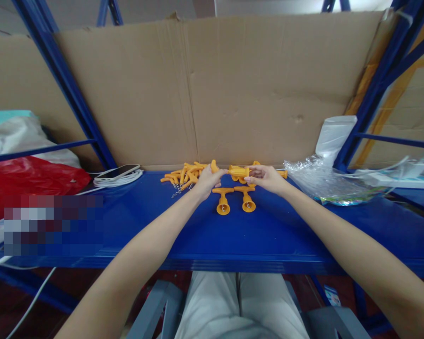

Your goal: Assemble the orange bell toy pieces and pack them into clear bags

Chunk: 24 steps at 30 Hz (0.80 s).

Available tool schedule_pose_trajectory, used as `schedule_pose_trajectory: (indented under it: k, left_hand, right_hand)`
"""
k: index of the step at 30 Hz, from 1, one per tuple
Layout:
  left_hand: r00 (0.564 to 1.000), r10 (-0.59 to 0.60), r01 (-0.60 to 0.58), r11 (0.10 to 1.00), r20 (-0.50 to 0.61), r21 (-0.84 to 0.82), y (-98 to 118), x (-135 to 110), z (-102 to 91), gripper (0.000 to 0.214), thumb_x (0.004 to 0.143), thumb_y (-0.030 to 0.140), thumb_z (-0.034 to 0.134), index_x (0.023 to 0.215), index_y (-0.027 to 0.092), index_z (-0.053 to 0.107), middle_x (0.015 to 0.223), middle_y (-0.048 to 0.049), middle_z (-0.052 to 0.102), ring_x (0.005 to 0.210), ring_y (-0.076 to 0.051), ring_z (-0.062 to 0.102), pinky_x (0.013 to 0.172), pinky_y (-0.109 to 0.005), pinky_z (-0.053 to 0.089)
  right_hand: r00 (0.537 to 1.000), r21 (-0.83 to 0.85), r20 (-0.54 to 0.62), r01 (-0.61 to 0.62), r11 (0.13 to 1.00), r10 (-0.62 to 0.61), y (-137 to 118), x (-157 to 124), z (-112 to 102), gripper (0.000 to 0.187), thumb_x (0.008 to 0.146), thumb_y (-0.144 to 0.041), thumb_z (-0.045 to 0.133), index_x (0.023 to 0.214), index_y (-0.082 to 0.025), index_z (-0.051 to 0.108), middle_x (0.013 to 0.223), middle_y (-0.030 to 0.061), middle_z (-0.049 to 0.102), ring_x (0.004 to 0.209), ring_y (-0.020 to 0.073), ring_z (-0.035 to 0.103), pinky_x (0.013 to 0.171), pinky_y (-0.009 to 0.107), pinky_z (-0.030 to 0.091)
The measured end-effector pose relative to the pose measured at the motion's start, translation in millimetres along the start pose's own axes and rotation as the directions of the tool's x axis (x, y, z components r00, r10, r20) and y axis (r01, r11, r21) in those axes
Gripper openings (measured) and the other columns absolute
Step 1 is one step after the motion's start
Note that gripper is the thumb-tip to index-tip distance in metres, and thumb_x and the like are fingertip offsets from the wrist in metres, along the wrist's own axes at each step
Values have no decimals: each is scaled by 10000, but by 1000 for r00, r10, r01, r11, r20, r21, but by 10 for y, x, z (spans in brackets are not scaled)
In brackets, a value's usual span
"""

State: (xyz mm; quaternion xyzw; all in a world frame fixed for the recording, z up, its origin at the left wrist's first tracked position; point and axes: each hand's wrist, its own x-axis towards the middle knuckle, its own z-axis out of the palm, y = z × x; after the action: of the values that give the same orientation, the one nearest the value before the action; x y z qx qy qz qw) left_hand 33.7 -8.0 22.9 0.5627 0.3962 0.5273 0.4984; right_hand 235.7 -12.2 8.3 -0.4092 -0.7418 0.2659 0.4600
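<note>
My left hand [208, 178] is closed around an orange corkscrew handle [215, 166], whose end sticks up above the fingers. My right hand [263, 178] grips an orange ribbed sleeve [239, 172] at its right end, pointing it toward the left hand. Whether the two parts touch is too small to tell. Just in front of the hands lie two corkscrews with bell-shaped cups, a left one [223, 202] and a right one [248, 200], their cups facing me. Left of the hands is a pile of orange handles [183, 174] with metal spirals. More orange parts are partly hidden behind the right hand.
The blue shelf [205, 240] is backed by a cardboard sheet [250, 94]. At left are a phone [120, 172] on a coiled white cable [118, 181] and a red bag [35, 181]. Clear plastic wrapping [314, 176] lies at right, near a blue post [367, 99].
</note>
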Motion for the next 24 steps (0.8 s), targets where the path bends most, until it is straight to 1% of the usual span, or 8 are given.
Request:
schedule_pose_trajectory:
  k: [4,8,12,19,22,24]
  left_hand:
    - [999,18,-16,999,51,-35,-18,5,4,245,708,139,584,662,193,350,486,102,311,380,-14,254,400,-186,171]
    - [999,11,-7,998,49,-70,-33,11,7,223,732,126,542,652,191,344,478,97,325,365,-9,240,399,-183,166]
    - [999,-11,15,996,43,-86,-21,6,8,212,743,113,516,656,192,340,473,98,327,357,-8,234,398,-178,162]
    - [999,19,-16,996,29,-92,-26,-20,26,221,735,129,534,674,196,332,494,98,324,363,-7,239,403,-181,150]
    - [1000,21,-19,995,22,-96,-32,-25,31,230,729,136,542,677,197,326,499,99,320,367,-6,235,407,-184,147]
    - [999,25,-23,995,23,-98,-31,-24,31,231,725,140,544,672,196,327,494,100,311,367,-7,231,407,-186,146]
  right_hand:
    - [1000,-6,-8,-2,1000,2,26,6,6,447,672,-316,723,1076,-147,630,898,81,693,802,191,675,774,364,558]
    - [1000,12,-9,-12,1000,12,17,2,13,479,674,-306,717,1109,-134,610,946,96,686,775,180,676,766,365,561]
    - [1000,30,1,-10,1000,10,-25,-8,3,437,659,-327,727,1047,-148,637,959,90,691,781,181,681,774,357,561]
    - [1000,28,7,16,999,-16,-89,-31,-27,412,635,-429,729,933,-151,673,905,84,711,779,196,683,770,358,557]
    - [999,41,30,15,999,-16,-99,-36,-26,424,644,-469,713,928,-156,680,914,82,714,788,199,682,768,357,558]
    - [1000,43,21,6,999,-7,-95,-34,-26,433,640,-467,718,933,-151,677,918,87,712,788,198,681,763,354,560]
